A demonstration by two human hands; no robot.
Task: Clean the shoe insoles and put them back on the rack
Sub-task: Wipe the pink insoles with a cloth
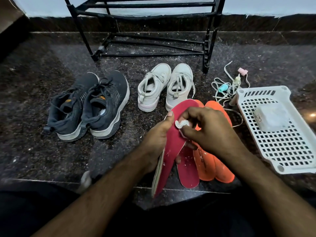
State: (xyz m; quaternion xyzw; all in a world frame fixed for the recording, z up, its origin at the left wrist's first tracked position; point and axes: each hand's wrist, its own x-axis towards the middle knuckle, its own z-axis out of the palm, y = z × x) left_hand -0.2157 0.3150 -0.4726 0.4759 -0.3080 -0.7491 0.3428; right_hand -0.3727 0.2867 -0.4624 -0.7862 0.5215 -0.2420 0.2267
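Observation:
My left hand (158, 134) grips a pink-red insole (172, 147) by its edge and holds it tilted above the floor, thumb on its upper face. My right hand (206, 129) pinches a small white wad (181, 124) against that insole's top. A second pink-red insole (188, 170) lies flat on the dark stone floor beneath. Two orange insoles (215, 166) lie beside it to the right, partly hidden by my right hand. The black metal shoe rack (147, 14) stands at the back against the wall.
A pair of dark grey sneakers (89, 106) sits at the left, a pair of white sneakers (164, 86) in the middle. White laces with small clips (227, 86) lie at the right, beside a white perforated plastic tray (277, 146) holding a white block (271, 117).

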